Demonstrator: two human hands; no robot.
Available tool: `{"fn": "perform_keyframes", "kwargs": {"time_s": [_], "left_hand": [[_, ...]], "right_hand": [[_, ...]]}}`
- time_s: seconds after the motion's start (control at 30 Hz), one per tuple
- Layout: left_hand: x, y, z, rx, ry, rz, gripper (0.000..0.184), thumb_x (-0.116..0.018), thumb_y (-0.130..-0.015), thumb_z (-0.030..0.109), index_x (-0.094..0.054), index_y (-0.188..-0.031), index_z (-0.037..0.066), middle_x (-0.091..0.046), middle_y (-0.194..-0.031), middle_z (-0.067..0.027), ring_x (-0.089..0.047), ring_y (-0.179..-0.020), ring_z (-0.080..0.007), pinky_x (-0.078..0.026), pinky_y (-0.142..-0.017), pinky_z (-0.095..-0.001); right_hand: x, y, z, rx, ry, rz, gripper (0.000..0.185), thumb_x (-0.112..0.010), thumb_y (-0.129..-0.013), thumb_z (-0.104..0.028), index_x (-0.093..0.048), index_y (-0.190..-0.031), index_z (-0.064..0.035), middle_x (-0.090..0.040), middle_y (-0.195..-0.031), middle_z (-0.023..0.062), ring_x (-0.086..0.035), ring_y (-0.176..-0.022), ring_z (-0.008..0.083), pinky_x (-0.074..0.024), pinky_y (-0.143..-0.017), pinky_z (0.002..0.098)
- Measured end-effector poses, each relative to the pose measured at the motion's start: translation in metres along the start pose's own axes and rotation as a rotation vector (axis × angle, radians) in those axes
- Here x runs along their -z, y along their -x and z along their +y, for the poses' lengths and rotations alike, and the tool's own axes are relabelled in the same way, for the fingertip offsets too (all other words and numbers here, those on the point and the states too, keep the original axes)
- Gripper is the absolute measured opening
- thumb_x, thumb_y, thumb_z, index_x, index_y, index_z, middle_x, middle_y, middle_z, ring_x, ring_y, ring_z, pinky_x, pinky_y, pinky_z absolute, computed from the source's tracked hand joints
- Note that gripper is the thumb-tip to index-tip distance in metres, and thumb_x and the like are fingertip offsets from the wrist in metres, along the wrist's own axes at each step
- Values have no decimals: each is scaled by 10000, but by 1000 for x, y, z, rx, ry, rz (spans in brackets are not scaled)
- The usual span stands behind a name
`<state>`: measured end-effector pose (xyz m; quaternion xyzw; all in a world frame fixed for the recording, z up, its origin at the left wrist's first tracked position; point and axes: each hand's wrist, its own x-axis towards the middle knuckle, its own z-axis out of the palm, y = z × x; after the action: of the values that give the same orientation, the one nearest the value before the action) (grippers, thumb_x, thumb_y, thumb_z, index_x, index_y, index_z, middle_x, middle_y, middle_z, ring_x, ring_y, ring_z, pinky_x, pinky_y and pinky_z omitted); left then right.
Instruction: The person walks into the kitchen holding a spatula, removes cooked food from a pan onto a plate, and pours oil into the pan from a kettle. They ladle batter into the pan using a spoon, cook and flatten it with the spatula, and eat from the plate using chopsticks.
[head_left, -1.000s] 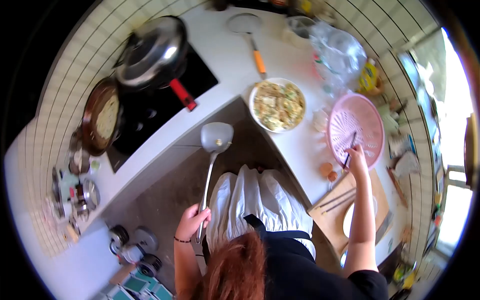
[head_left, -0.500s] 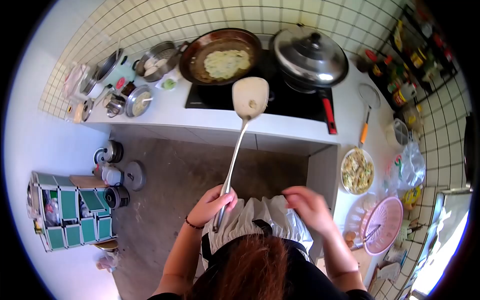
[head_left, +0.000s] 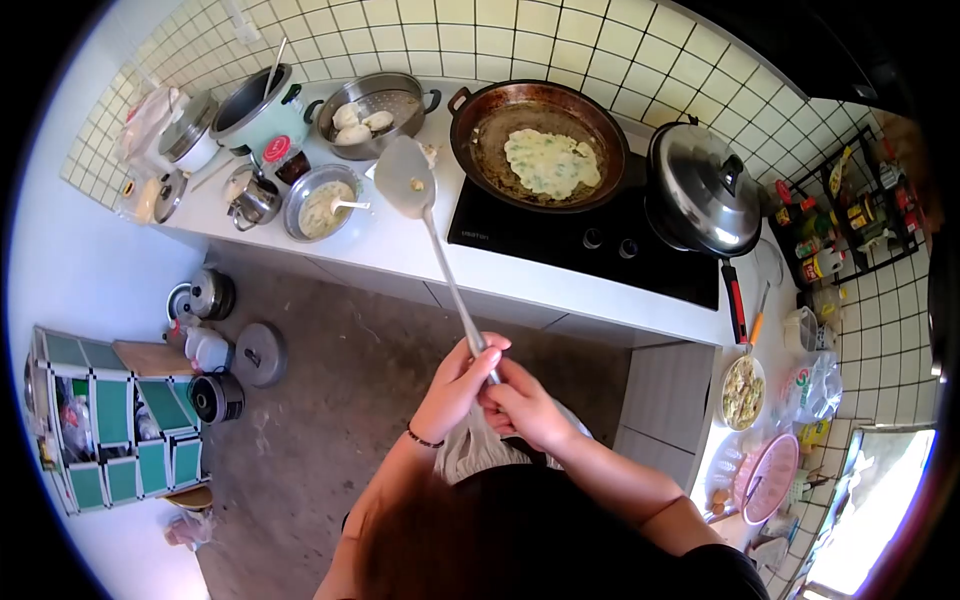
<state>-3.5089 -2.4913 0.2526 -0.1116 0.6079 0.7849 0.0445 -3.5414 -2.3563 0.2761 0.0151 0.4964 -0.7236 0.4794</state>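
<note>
My left hand, with a beaded bracelet at the wrist, is closed round the handle of a long metal spatula. My right hand is closed at the handle's lower end, close against the left. The spatula's broad blade points up and left over the counter, with a small bit of food stuck on it. A pale pancake with green flecks lies in a wide brown wok on the black cooktop. The blade is apart from the wok, left of it.
A lidded pan with a red and black handle stands right of the wok. On the left are a steamer pot with white pieces and a bowl of batter. A bowl of food and a pink basket are at right.
My right hand has come in from the right and closed on the spatula's handle end. The spatula has swung left, away from the cooktop's front. The camera view has turned toward the left.
</note>
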Motion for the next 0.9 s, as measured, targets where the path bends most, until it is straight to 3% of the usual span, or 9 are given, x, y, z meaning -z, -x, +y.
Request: {"fn": "perform_keyframes", "kwargs": {"time_s": [0.07, 0.13, 0.2, 0.27, 0.33, 0.4, 0.43, 0.73, 0.9], "left_hand": [[-3, -24, 5, -60, 37, -105, 358, -445, -968, 252, -491, -1233, 16, -556, -1095, -57, -485, -1005, -104, -399, -876, -248], [-6, -44, 5, -34, 82, -237, 420, -393, -983, 301, -451, -1290, 20, -545, -1113, -84, -480, -992, -108, -396, -878, -245], [3, -65, 10, -1, 48, -294, 422, -351, -990, 322, -497, -1233, 9, -568, -1047, -85, -492, -913, -107, -408, -833, -235], [14, -77, 7, 32, 14, -329, 416, -328, -993, 323, -546, -1141, 0, -573, -935, -70, -483, -809, -101, -407, -759, -224], [43, -89, 4, 49, -39, -352, 416, -324, -991, 304, -600, -1014, -7, -560, -775, -39, -454, -681, -91, -392, -657, -212], [63, -93, 6, 112, -115, -196, 398, -342, -976, 253, -605, -821, -3, -447, -601, 12, -374, -571, -70, -312, -553, -214], [68, -94, 10, 140, -115, -102, 385, -357, -964, 230, -584, -754, -2, -375, -570, 29, -329, -542, -62, -259, -522, -221], [121, -116, 6, 188, -109, 128, 416, -393, -963, 280, -560, -681, 24, -355, -568, 59, -292, -544, -37, -224, -507, -216], [132, -127, 1, 211, -140, 178, 418, -396, -963, 282, -549, -671, 26, -354, -572, 63, -283, -537, -36, -217, -498, -216]], "right_hand": [[2, -1, -16, 141, 158, 126, 161, -437, -844, -51, -490, -993, -26, -465, -681, 11, -390, -515, 54, -297, -432, 200], [19, 1, -43, 193, 205, 239, 169, -479, -871, -93, -535, -999, 2, -462, -664, -30, -410, -537, 41, -328, -455, 203], [45, 0, -62, 308, 488, 497, 178, -522, -884, -124, -573, -994, 6, -484, -662, -36, -416, -545, 33, -332, -462, 198], [66, 13, -99, 262, 619, 626, 224, -562, -887, -162, -598, -1032, 5, -517, -661, -12, -424, -551, 43, -368, -482, 211], [93, 17, -122, 338, 996, 824, 288, -576, -877, -161, -585, -1126, -16, -618, -739, 81, -564, -572, 137, -453, -550, 265], [112, 20, -151, 405, 1232, 856, 328, -583, -864, -150, -569, -1164, -19, -653, -875, 189, -661, -731, 288, -496, -648, 325], [121, 20, -162, 515, 1319, 840, 342, -588, -851, -144, -569, -1169, -22, -630, -978, 225, -633, -869, 368, -499, -715, 353], [125, 5, -227, 209, 1660, 787, 394, -595, -784, -85, -605, -1171, -157, -572, -675, 149, -566, -615, 318, -444, -585, 403], [119, -11, -232, 161, 1735, 747, 389, -597, -780, -92, -611, -1164, -153, -576, -679, 148, -573, -614, 318, -447, -580, 409]]}}
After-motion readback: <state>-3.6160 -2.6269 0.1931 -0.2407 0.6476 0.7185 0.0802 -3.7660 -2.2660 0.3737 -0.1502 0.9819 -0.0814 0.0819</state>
